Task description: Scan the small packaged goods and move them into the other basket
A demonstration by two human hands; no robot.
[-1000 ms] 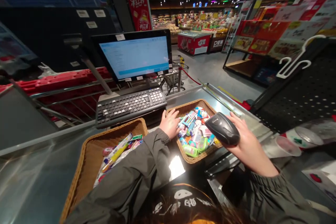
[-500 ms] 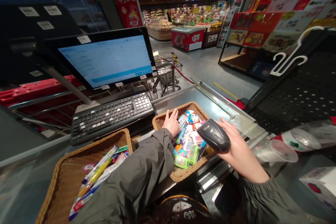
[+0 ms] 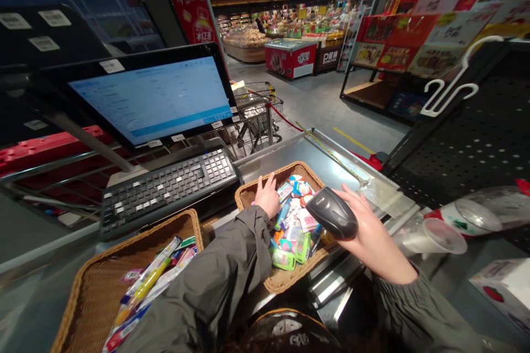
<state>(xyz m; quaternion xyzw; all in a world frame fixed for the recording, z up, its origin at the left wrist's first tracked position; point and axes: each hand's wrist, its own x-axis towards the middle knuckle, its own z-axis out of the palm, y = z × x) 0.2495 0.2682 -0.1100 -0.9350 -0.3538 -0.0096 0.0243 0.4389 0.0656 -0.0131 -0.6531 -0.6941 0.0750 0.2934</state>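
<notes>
My right hand (image 3: pixel 367 231) is wrapped round a black handheld barcode scanner (image 3: pixel 332 213), held over the right side of a wicker basket (image 3: pixel 275 285). Small colourful packaged goods (image 3: pixel 295 226) fill much of this basket, among them green-topped packs (image 3: pixel 284 258). At the basket's far left end is my left hand (image 3: pixel 267 198), its fingers spread and nothing visible in them. The thumb side of that hand is partly hidden. My left sleeve crosses in front of a second wicker basket (image 3: pixel 83 303), where toothbrush-like long packs (image 3: pixel 151 281) lie.
A monitor (image 3: pixel 153 99) and a black keyboard (image 3: pixel 169 190) stand at the left of the metal counter (image 3: pixel 285 149). Beyond is a shopping cart (image 3: pixel 259 116). To the right are a clear plastic cup (image 3: pixel 439 236), a strawberry-printed box (image 3: pixel 497 292) and a white hanger (image 3: pixel 451 88).
The whole view has shifted slightly, so the scene sits a little further left. Both hands keep nearly the same place over the basket, and the scanner is still in my right hand.
</notes>
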